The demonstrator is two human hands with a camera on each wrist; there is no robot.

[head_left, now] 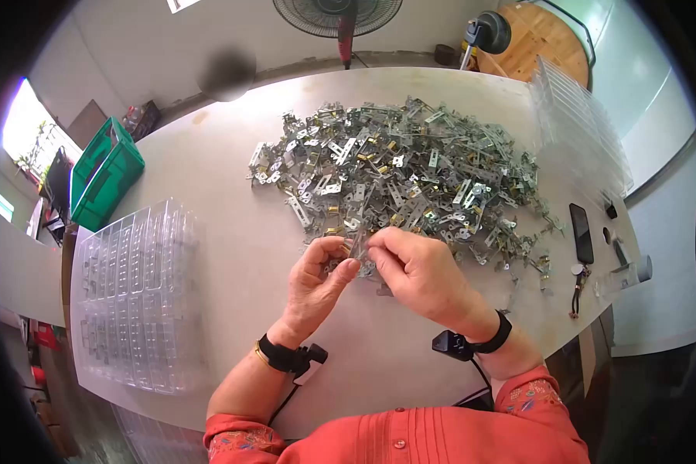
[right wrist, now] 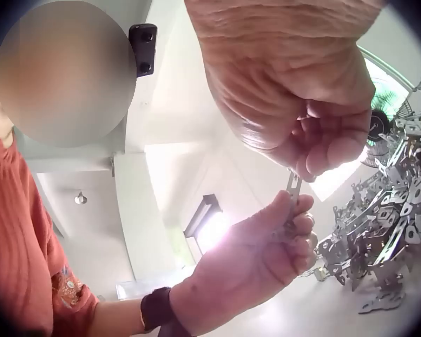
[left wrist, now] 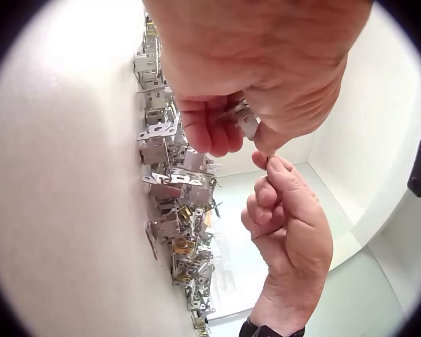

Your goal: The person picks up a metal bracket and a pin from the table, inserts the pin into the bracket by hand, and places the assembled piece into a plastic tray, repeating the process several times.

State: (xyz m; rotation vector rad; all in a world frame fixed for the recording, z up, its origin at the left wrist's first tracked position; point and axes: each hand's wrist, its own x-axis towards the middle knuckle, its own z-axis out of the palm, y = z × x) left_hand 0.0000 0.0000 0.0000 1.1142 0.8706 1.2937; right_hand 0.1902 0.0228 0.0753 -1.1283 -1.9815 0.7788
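Note:
My left hand [head_left: 317, 282] grips a small metal bracket [left wrist: 247, 121] between thumb and fingers, just over the near edge of a heap of metal parts [head_left: 410, 170]. The bracket's thin slotted strip [right wrist: 294, 184] sticks up past the left thumb in the right wrist view. At its upper end, thumb and fingertips of my right hand [head_left: 429, 274] pinch together. The fingers cover much of the bracket. Many heap pieces are flat silver plates with holes, some with brass-coloured parts.
Stacked clear plastic trays [head_left: 139, 301] stand at the left, more clear trays [head_left: 580, 124] at the far right. A green crate [head_left: 104, 174] sits at the table's left edge. A phone [head_left: 581, 233] and keys [head_left: 578, 290] lie at the right. Black cables run near both wrists.

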